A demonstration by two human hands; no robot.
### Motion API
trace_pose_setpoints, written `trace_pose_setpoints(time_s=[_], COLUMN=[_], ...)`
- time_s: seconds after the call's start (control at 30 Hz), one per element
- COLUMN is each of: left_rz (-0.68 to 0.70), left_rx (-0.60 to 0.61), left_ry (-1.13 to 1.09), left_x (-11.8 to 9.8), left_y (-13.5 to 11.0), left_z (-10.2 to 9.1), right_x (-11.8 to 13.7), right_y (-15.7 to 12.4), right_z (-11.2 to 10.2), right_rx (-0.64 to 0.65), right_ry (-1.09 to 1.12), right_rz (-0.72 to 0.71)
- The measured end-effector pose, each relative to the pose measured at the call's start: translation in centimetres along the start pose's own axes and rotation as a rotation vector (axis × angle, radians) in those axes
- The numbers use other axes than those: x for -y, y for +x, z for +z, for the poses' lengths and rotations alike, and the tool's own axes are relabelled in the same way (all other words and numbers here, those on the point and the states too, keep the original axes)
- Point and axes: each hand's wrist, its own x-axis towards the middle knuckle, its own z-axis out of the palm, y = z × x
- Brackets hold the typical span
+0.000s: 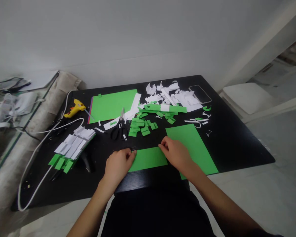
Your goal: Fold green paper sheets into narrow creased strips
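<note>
A rectangular piece of green paper (148, 158) lies at the table's front edge between my hands. My left hand (118, 165) is closed at its left end, thumb and fingers pinching the upper left corner. At the upper right corner, my right hand (175, 154) pinches the same piece with curled fingers. Under my right wrist lies a larger green sheet (196, 148), reaching to the front edge. Just beyond my hands are small folded green paper pieces (137, 124) and black-handled scissors (120, 125), blades pointing away.
White paper scraps (167, 93) and green strips (162, 108) cover the back middle, near a phone-shaped outline (200, 94). Green sheets (113, 103) are stacked at back left. A yellow glue gun (75, 108), a white cable (34, 154) and a layered white-and-green paper model (72, 144) are left.
</note>
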Motion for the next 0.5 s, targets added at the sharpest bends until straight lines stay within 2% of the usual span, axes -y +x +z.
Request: trace_pose_setpoints(time_s=[0.07, 0.13, 0.2, 0.27, 0.33, 0.4, 0.5], left_rz=[0.003, 0.049, 0.132, 0.198, 0.193, 0.165, 0.133], left_rx=[-0.017, -0.019, 0.029, 0.079, 0.049, 0.100, 0.242], left_ry=[-0.044, -0.248, -0.691, -1.271, -1.761, -2.061, -2.287], left_x=[0.0, 0.1, 0.1, 0.0, -0.4, -1.0, -2.0], left_y=[0.0, -0.1, -0.5, -1.1, -1.6, -1.9, -2.0], left_z=[0.0, -0.3, -0.9, -1.8, -2.7, -3.2, -3.1], right_x=[-0.1, -0.3, -0.6, -0.7, -0.4, 0.6, 2.9], right_y=[0.0, 0.1, 0.2, -0.1, -0.7, -1.6, -2.9], right_z=[-0.1, 0.1, 0.4, 0.7, 0.7, 0.4, -0.1], right_rx=[-0.005, -0.015, -0.036, -0.081, -0.130, -0.142, -0.059], right_ry=[0.003, 0.007, 0.020, 0.064, 0.195, 0.428, 0.764], right_rz=[-0.001, -0.004, -0.006, -0.038, -0.128, -0.254, -0.368])
